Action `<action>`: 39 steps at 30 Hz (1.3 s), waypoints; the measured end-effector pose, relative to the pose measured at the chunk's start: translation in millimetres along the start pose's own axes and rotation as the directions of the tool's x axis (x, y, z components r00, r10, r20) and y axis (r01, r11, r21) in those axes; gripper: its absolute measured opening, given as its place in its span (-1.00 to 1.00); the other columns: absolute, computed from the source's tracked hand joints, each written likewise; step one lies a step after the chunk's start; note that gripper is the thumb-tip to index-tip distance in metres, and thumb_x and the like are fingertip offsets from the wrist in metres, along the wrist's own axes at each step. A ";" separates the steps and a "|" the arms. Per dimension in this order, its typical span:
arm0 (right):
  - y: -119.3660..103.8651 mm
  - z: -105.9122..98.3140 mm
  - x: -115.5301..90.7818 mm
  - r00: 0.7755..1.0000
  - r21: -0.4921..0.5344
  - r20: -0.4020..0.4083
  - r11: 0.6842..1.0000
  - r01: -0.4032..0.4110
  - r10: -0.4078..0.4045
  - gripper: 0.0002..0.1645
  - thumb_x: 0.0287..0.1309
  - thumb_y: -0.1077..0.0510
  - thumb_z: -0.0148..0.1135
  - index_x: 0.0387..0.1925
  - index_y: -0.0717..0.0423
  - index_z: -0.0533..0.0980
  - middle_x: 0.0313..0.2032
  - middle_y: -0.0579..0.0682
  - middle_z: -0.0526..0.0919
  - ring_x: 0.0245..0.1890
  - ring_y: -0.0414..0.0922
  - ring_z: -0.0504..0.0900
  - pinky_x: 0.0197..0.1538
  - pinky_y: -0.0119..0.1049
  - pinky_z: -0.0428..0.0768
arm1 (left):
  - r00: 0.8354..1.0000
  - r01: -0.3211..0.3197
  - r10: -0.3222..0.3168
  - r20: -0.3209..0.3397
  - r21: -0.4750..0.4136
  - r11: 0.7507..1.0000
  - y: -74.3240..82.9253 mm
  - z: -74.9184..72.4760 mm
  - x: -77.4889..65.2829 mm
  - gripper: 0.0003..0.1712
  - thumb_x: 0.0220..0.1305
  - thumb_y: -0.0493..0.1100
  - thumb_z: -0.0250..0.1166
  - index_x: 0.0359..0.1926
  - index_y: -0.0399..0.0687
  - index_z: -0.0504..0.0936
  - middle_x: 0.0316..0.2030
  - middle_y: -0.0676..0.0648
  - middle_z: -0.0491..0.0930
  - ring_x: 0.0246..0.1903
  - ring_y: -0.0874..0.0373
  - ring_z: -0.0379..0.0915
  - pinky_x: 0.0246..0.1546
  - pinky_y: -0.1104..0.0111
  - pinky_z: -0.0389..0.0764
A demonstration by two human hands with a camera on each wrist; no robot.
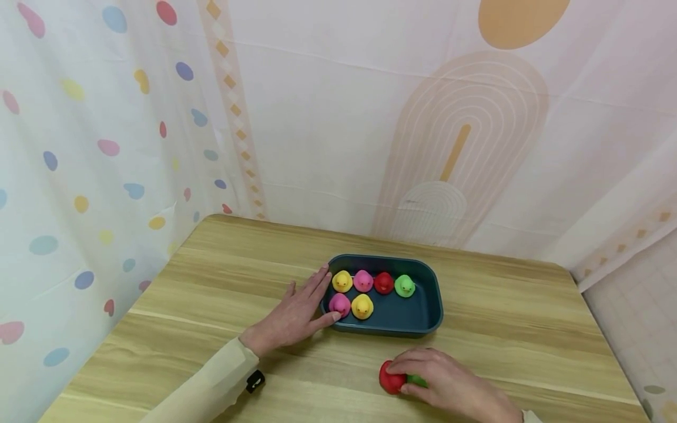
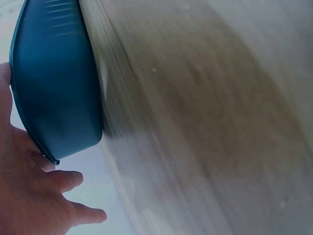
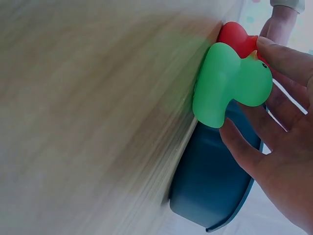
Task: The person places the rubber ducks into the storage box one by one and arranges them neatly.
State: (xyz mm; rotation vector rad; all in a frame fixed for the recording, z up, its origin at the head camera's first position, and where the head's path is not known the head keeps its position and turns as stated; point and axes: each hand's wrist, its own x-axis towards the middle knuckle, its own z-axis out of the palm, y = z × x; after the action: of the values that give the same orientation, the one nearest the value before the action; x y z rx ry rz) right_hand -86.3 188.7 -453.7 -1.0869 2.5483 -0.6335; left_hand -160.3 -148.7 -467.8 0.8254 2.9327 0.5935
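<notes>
A dark blue tray [image 1: 407,320] holds several small toy ducks in two rows, among them a red duck [image 1: 383,283] and a light green duck [image 1: 405,286]. My left hand [image 1: 293,317] rests against the tray's left end, fingers extended along the rim and thumb over the front-left corner, by a magenta duck [image 1: 339,305]. In front of the tray, my right hand [image 1: 444,379] pinches another red duck [image 1: 392,379] with thumb and index finger. A second green duck [image 3: 222,85] stands beside that red one, under the palm and mostly hidden in the head view.
The wood-grain table [image 1: 211,282] reaches back to a patterned curtain [image 1: 317,117]. A small black object [image 1: 255,381] is by the left sleeve. Table surface shows on both sides of the tray.
</notes>
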 end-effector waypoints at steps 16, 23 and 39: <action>-4.1 -7.7 -0.8 0.983 0.026 -0.129 0.990 0.137 -0.132 -0.61 0.45 -0.15 0.21 0.19 -0.19 0.65 0.15 -0.18 0.66 0.11 -0.20 0.61 0.11 -0.27 0.67 | 1.000 0.000 0.000 -0.008 -0.019 1.000 0.1 0.5 -1.4 0.07 0.49 0.40 0.06 0.66 -0.17 -0.08 0.66 -0.12 -0.24 0.61 -0.10 -0.17 0.44 -0.38 -0.05; -7.3 -10.5 -1.2 0.970 0.036 -0.180 0.985 0.170 -0.161 -0.60 0.46 -0.15 0.19 0.20 -0.17 0.65 0.15 -0.16 0.65 0.10 -0.19 0.61 0.10 -0.27 0.68 | 1.000 0.005 -0.005 -0.008 -0.032 0.999 0.6 -0.3 -1.4 0.07 0.48 0.41 0.07 0.66 -0.17 -0.07 0.66 -0.12 -0.24 0.61 -0.10 -0.17 0.44 -0.38 -0.06; -13.9 -13.1 5.0 0.925 -0.010 -0.336 0.983 0.186 -0.178 -0.58 0.32 0.08 0.41 0.20 -0.14 0.66 0.15 -0.16 0.67 0.11 -0.16 0.63 0.08 -0.22 0.70 | 1.000 0.005 -0.005 -0.001 -0.038 0.999 -0.1 0.3 -1.1 0.07 0.49 0.39 0.08 0.66 -0.16 -0.08 0.66 -0.12 -0.26 0.60 -0.12 -0.13 0.42 -0.41 -0.02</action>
State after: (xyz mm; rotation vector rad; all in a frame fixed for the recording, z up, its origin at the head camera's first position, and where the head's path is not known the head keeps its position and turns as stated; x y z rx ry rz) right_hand -86.9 180.1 -435.9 -1.3185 2.7313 -0.9683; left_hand -159.3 -149.2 -468.2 0.8145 2.9137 0.6480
